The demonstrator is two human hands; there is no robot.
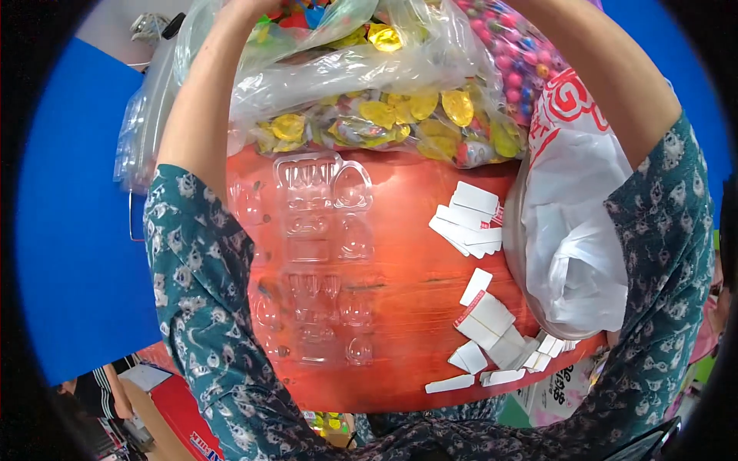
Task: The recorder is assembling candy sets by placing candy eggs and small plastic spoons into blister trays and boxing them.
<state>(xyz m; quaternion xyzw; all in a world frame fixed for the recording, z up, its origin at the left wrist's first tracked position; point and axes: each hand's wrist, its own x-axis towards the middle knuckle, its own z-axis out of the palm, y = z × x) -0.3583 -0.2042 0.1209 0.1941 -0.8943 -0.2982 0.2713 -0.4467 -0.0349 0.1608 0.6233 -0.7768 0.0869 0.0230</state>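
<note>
Both my forearms reach up over a red table (407, 284). My left hand (244, 9) is at the top edge, its fingers closed in the folds of a large clear plastic bag (338, 69) that holds gold-wrapped sweets (400, 115). My right forearm runs up past a bag of pink and coloured beads (515, 54); the right hand itself is cut off by the top edge. Clear moulded blister trays (323, 253) lie on the table between my arms.
White paper cards lie in loose piles on the table (470, 221) (488, 323). A white plastic bag with red print (576, 230) stands at the right. A stack of clear bags (137, 138) hangs at the left, against blue sheeting (69, 230).
</note>
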